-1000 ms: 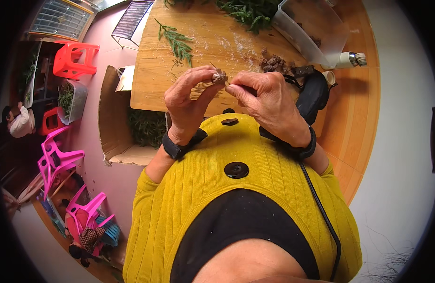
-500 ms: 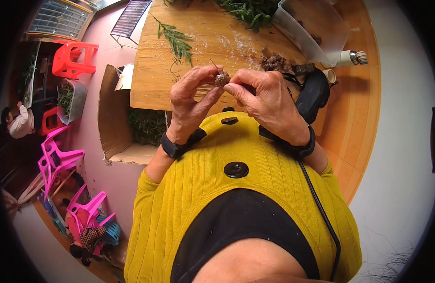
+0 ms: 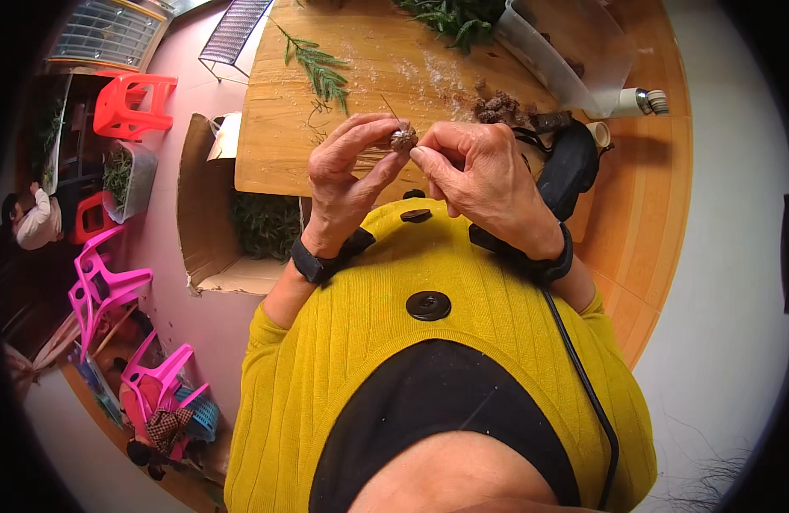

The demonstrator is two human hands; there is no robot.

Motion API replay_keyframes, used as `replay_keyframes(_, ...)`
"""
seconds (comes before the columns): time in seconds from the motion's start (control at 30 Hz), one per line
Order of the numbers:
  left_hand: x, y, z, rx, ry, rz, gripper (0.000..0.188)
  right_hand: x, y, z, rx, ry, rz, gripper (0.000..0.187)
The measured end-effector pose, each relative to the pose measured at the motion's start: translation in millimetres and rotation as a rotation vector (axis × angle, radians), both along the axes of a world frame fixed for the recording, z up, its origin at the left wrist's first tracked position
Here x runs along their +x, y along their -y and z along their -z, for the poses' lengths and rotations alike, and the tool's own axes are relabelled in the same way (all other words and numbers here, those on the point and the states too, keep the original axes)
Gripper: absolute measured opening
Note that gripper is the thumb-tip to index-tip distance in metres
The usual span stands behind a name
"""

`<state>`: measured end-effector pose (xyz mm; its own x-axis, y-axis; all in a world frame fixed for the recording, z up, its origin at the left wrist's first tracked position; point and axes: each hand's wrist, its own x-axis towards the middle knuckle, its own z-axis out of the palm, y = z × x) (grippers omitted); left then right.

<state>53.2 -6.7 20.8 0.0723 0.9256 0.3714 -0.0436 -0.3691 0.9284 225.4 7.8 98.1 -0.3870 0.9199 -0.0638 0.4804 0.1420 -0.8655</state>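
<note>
Over the table's near edge, a small brown pine cone (image 3: 403, 139) with whitish scale tips is pinched between the thumb and fingers of my left hand (image 3: 343, 179). A thin dark wire or stem (image 3: 389, 108) sticks up beside the cone. My right hand (image 3: 488, 184) is closed in a pinch at the cone's right side; what its fingertips hold, if anything, is too small to make out. On the tabletop beyond lie a green artificial sprig (image 3: 317, 68) and, to the right, a heap of brown pine cones (image 3: 500, 109).
White flecks dust the wooden table (image 3: 270, 154). A clear plastic bin (image 3: 548, 64), more greenery (image 3: 454, 17), a black pouch (image 3: 570, 167) and a pale bottle (image 3: 630, 103) are at the right. A cardboard box (image 3: 198, 188) of greenery stands left. Stools and other people are further left.
My right hand has shifted slightly; its lower fingers show more below the palm. The pine cone is turned a little in my left hand, with more whitish tips facing up.
</note>
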Motion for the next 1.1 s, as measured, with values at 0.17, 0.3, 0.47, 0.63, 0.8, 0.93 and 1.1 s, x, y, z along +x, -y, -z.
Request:
replay_keyframes(0.17, 0, 3, 3, -0.199, 0.264, 0.031, 0.028, 7, -4, -11, -0.387, -0.165, 0.087, 0.012)
replay_keyframes(0.3, -1, 3, 3, -0.351, 0.389, 0.077, 0.027, 14, -8, 8, -0.160, -0.201, 0.121, 0.009)
replay_keyframes(0.47, 1, 3, 1, -0.337, 0.373, 0.073, 0.027, 9, -8, 26, 0.494, -0.154, -0.051, 0.021)
replay_keyframes(0.63, -1, 4, 1, -0.340, 0.351, 0.040, 0.028, 5, -7, 24, 0.718, -0.100, -0.105, 0.026)
replay_keyframes(0.8, 0, 3, 2, -0.224, 0.338, 0.044, 0.029, 3, -7, 27, 0.833, -0.049, -0.135, 0.027)
replay_keyframes(0.93, -1, 2, -7, -0.299, 0.490, 0.184, 0.029, 4, -9, 27, 0.881, -0.074, -0.149, 0.027)
replay_keyframes(1.1, -4, 1, -2, -0.300, 0.445, 0.155, 0.026, 2, -7, 23, 0.851, -0.078, -0.141, 0.024)
